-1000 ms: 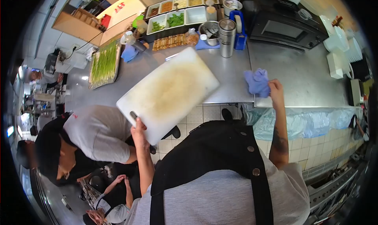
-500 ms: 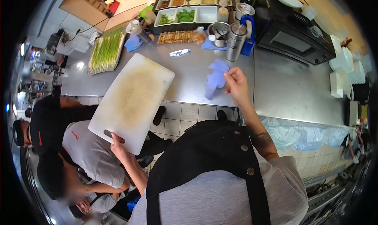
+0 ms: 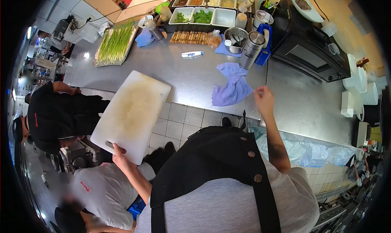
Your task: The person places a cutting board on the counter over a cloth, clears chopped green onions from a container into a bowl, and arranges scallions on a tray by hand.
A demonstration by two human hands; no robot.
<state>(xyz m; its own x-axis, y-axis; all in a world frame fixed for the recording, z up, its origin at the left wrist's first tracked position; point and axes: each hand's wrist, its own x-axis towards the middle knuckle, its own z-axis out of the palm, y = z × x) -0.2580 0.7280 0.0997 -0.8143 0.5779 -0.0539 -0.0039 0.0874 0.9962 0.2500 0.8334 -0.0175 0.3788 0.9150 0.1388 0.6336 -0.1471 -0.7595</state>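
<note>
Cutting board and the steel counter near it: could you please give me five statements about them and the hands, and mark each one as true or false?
1. The left hand holds the white cutting board at its handle slot. True.
2. The blue cloth lies crumpled on the steel counter. True.
3. The right hand is lifting the metal flask. False: the flask stands on the counter, and the right hand holds nothing.
4. The cutting board lies flat under the green stalks. False: it is held in front of the counter, and the stalks lie on their own tray.
5. The black oven stands to the right of the flask. True.
</note>
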